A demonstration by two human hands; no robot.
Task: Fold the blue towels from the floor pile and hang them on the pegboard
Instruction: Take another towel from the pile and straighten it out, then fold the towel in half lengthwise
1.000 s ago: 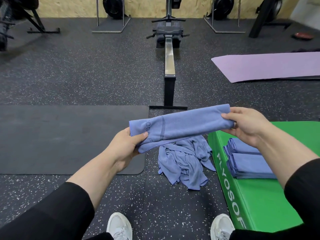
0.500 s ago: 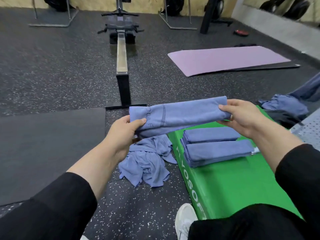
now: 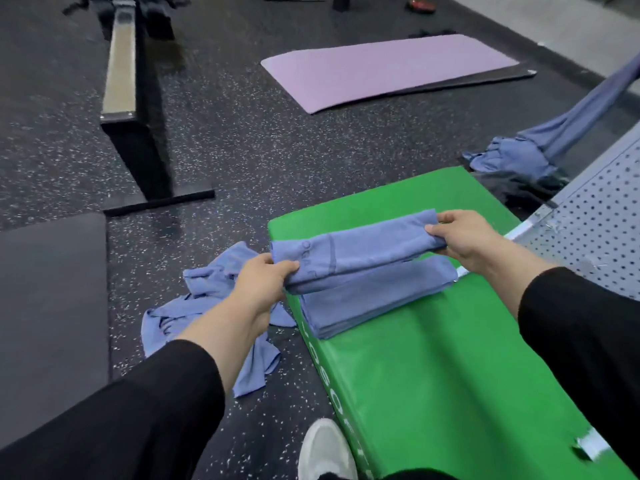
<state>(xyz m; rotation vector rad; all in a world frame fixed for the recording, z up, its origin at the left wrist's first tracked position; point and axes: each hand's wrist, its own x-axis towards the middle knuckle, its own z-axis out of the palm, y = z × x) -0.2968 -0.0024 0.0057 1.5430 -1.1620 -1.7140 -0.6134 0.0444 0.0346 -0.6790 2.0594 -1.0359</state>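
Folded blue towel held lengthwise between both hands, over the far end of the green mat. Left hand grips its left end, fingers curled under, thumb on top. Right hand pinches its right end, fingers wrapped round the edge. Stack of folded towels lies on the mat directly beneath. Loose pile of unfolded towels on the speckled floor, left of the mat. Pegboard at right edge; another towel bunched beside it.
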